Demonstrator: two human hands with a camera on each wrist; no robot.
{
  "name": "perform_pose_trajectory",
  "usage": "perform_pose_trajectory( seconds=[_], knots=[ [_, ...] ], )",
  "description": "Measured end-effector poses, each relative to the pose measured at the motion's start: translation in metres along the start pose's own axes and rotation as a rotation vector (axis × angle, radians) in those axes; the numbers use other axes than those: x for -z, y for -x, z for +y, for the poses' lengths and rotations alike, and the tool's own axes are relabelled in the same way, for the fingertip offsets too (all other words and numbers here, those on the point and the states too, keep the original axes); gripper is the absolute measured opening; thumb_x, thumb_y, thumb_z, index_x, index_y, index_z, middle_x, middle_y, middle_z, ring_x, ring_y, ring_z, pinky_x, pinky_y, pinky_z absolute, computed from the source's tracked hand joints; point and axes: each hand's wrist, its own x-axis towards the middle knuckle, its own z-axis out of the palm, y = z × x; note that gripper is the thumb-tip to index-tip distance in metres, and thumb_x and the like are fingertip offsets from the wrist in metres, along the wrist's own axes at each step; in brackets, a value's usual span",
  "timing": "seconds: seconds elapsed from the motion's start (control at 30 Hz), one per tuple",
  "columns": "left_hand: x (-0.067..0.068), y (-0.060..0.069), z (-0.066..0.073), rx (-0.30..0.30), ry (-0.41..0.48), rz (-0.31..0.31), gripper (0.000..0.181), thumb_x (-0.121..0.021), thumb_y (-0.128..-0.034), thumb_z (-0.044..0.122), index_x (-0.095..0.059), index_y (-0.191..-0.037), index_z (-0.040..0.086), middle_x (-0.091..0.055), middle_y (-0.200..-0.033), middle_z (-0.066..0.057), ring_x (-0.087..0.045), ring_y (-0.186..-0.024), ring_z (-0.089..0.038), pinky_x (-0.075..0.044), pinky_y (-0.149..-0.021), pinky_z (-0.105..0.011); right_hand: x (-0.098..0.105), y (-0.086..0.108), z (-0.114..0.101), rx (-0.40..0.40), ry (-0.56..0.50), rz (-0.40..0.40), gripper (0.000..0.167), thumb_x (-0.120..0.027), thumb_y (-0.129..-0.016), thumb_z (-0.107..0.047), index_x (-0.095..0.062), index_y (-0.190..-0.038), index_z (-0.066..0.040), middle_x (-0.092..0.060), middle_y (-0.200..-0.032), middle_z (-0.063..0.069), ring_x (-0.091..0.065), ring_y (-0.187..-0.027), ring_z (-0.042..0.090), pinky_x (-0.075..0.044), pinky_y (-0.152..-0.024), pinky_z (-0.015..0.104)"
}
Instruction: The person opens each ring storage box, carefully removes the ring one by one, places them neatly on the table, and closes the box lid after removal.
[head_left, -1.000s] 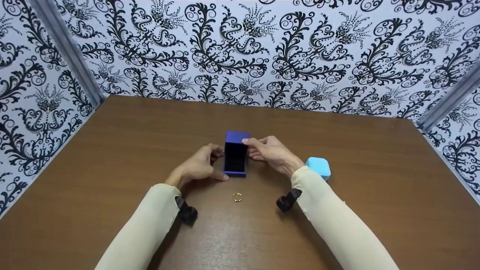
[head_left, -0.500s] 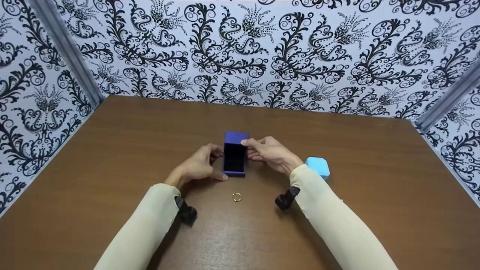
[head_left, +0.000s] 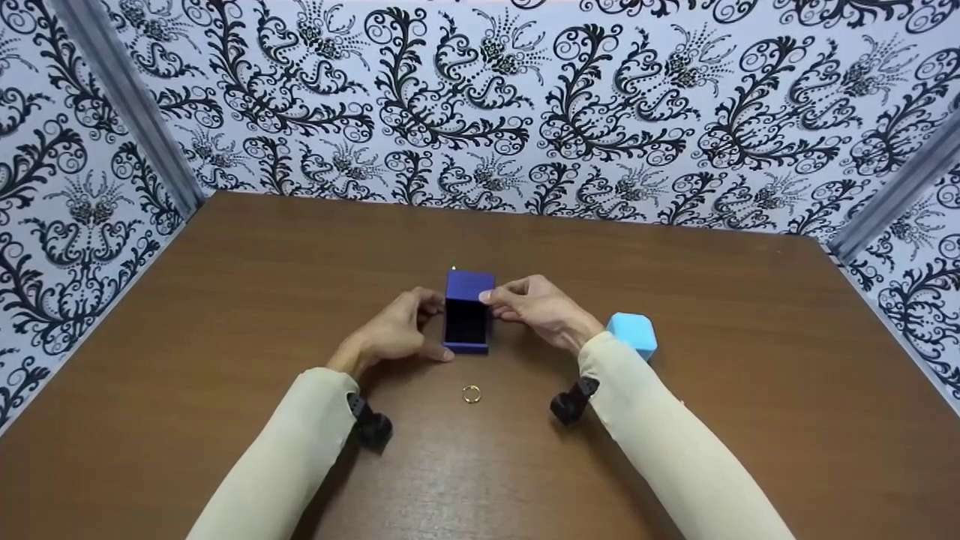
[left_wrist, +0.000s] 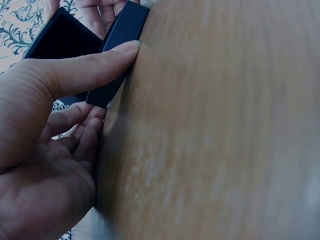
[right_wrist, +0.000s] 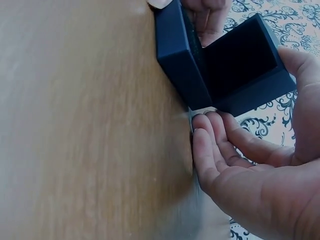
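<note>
A blue ring box (head_left: 469,285) with a dark inside stands on the table, its hinged lid partly raised and its opening facing me. My left hand (head_left: 394,330) holds the base from the left; in the left wrist view its thumb (left_wrist: 100,70) lies across the base's front. With thumb and fingers, my right hand (head_left: 547,309) grips the lid at its right side. The right wrist view shows that thumb on the lid's edge (right_wrist: 277,75), other fingers (right_wrist: 220,135) near the hinge. A gold-coloured ring (head_left: 471,402) lies on the table in front of the box.
A light blue rounded box (head_left: 632,334) sits beyond my right wrist, partly behind the sleeve. The brown wooden table (head_left: 285,255) meets patterned black-and-white walls (head_left: 465,97) at the back and sides. Each wrist carries a small black camera (head_left: 373,429).
The box's lid has tilted down toward me, with my right hand following it slightly lower. My left hand stays on the base, and the ring has not moved on the table.
</note>
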Motion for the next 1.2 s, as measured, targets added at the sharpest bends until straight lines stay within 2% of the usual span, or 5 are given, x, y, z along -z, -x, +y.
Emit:
perform_pose_trajectory(
  seconds=[0.17, 0.37, 0.6, 0.8, 1.2],
  knots=[
    [-0.0001, -0.0002, 0.0010, -0.008, 0.000, -0.011, 0.079, -0.092, -0.0643, 0.001, -0.052, -0.132, -0.006, -0.054, -0.125, -0.017, -0.047, -0.120, -0.032, -0.036, -0.108, -0.043, 0.0019, 0.0011, 0.0034, 0.037, 0.044, -0.002, 0.044, -0.072, -0.094, -0.010, -0.059, -0.128, 0.014, -0.068, -0.116, 0.017, -0.064, -0.107, 0.023, -0.050, -0.100, 0.033],
    [-0.0005, 0.0005, 0.0025, -0.009, -0.004, -0.011, 0.079, -0.092, -0.0642, 0.000, -0.053, -0.133, -0.006, -0.054, -0.125, -0.016, -0.048, -0.120, -0.032, -0.035, -0.109, -0.044, 0.0035, 0.0027, 0.0048, 0.068, 0.120, 0.008, 0.060, -0.078, -0.089, -0.012, -0.053, -0.136, 0.014, -0.057, -0.137, 0.023, -0.062, -0.118, 0.027, -0.049, -0.101, 0.033],
    [-0.0005, 0.0012, 0.0032, -0.016, 0.011, -0.007, 0.076, -0.092, -0.0638, -0.001, -0.054, -0.130, -0.006, -0.055, -0.123, -0.017, -0.048, -0.118, -0.032, -0.035, -0.108, -0.044, 0.0058, 0.0040, 0.0055, 0.073, 0.183, 0.006, 0.056, -0.084, -0.082, -0.011, -0.062, -0.130, 0.008, -0.067, -0.117, 0.017, -0.063, -0.105, 0.024, -0.050, -0.097, 0.033],
    [-0.0001, 0.0017, 0.0031, -0.004, 0.010, -0.003, 0.078, -0.092, -0.0642, -0.001, -0.053, -0.131, -0.006, -0.057, -0.125, -0.016, -0.049, -0.118, -0.032, -0.036, -0.109, -0.045, 0.0056, 0.0037, 0.0065, 0.101, 0.211, -0.014, 0.061, -0.086, -0.079, -0.007, -0.060, -0.131, 0.009, -0.069, -0.114, 0.018, -0.065, -0.103, 0.025, -0.048, -0.100, 0.036],
    [0.0001, 0.0025, 0.0035, -0.016, 0.001, 0.000, 0.077, -0.092, -0.0622, -0.002, -0.055, -0.130, -0.005, -0.056, -0.121, -0.016, -0.050, -0.116, -0.031, -0.037, -0.108, -0.044, 0.0018, 0.0057, 0.0098, 0.195, 0.274, -0.031, 0.062, -0.091, -0.067, -0.001, -0.065, -0.122, 0.007, -0.071, -0.106, 0.014, -0.066, -0.098, 0.025, -0.052, -0.094, 0.034]
  ],
)
